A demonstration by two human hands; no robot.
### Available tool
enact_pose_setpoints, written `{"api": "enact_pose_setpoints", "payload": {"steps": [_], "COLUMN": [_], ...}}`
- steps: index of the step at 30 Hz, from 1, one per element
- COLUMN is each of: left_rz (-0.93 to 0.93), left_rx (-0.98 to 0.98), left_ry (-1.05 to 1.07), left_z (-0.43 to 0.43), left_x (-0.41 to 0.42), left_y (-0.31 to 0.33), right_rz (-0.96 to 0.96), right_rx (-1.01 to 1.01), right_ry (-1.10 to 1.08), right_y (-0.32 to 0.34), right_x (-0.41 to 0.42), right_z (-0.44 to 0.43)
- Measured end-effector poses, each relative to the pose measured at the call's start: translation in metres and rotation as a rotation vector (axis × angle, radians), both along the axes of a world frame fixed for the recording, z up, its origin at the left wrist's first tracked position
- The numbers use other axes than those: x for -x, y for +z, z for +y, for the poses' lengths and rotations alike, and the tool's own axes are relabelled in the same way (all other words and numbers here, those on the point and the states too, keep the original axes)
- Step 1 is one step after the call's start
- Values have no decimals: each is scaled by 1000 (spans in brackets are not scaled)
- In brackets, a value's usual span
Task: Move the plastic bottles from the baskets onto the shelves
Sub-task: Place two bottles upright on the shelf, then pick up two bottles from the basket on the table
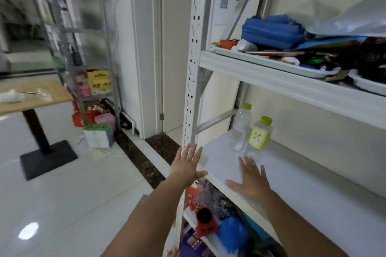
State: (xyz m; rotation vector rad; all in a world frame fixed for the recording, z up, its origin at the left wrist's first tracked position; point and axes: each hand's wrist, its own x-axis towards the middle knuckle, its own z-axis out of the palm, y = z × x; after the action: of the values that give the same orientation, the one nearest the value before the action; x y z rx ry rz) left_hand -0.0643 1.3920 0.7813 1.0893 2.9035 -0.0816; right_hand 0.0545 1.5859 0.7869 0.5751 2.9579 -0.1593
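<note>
Now we hold nothing, and the fingers (191, 151) of both hands are spread wide. Our left hand (186, 165) is at the front corner of the white middle shelf (313, 183), by the perforated post (191, 89). Our right hand (250, 183) is palm-down over the shelf's front edge. Just beyond it two plastic bottles stand upright, side by side: a clear bottle (240, 129) with a green cap and a yellow-labelled bottle (259, 135). Above, a tray (271, 62) carries clutter and a blue bag (271, 31).
</note>
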Motion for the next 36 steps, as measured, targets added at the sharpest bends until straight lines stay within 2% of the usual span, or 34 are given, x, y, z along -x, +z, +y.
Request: {"api": "enact_pose_setpoints", "payload": {"steps": [6, 13, 17, 23, 29, 36], "left_rz": [6, 90, 122, 123, 172, 2], "left_rx": [-18, -21, -27, -5, 73, 39], "left_ry": [355, 836, 1138, 1596, 1945, 2099], "left_z": [-144, -364, -493, -645, -716, -728], "left_x": [-54, -159, -269, -491, -668, -749], "left_y": [22, 40, 38, 20, 8, -36], "right_rz": [28, 94, 127, 122, 136, 118], "right_rx": [-22, -30, 24, 72, 62, 45], "right_ry": [303, 775, 1068, 1500, 1786, 1973], "right_y": [18, 45, 50, 46, 31, 4], "right_x": [22, 28, -21, -151, -273, -343], "right_z": [-112, -342, -494, -693, -827, -900]}}
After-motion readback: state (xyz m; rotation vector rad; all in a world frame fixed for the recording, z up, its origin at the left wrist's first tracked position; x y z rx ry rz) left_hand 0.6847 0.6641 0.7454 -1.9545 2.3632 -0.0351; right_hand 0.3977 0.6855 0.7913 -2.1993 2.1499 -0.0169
